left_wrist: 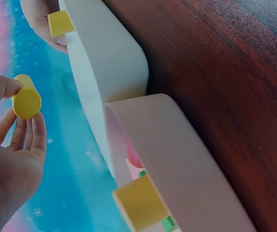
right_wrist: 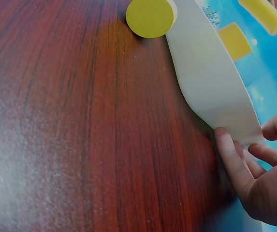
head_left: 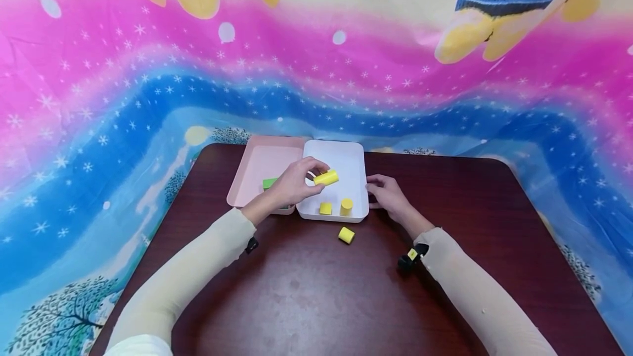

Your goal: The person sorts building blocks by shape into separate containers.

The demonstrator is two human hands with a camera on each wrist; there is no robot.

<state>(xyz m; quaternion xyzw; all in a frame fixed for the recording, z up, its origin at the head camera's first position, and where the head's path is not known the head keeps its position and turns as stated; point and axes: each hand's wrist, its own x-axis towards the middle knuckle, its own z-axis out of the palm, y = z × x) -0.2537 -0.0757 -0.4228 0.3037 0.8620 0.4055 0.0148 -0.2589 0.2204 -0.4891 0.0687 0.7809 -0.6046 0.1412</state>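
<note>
My left hand (head_left: 296,180) pinches a yellow cylinder (head_left: 326,178) between thumb and fingers, raised over the white tray (head_left: 336,153). In the left wrist view this cylinder (left_wrist: 27,99) shows its round end towards me. My right hand (head_left: 388,196) is at the white tray's right side; in the right wrist view its fingers (right_wrist: 273,128) grip the wall near a corner. Inside the white tray stand a yellow block (head_left: 325,209) and an upright yellow cylinder (head_left: 346,206). Another short yellow cylinder (head_left: 346,235) lies on the table in front of the tray.
A pink tray (head_left: 247,174) touches the white tray's left side. It holds a green block (head_left: 269,183) and a yellow block (left_wrist: 140,203), partly hidden by my left arm in the head view. The dark wooden table (head_left: 316,301) meets a patterned cloth (head_left: 316,70) behind.
</note>
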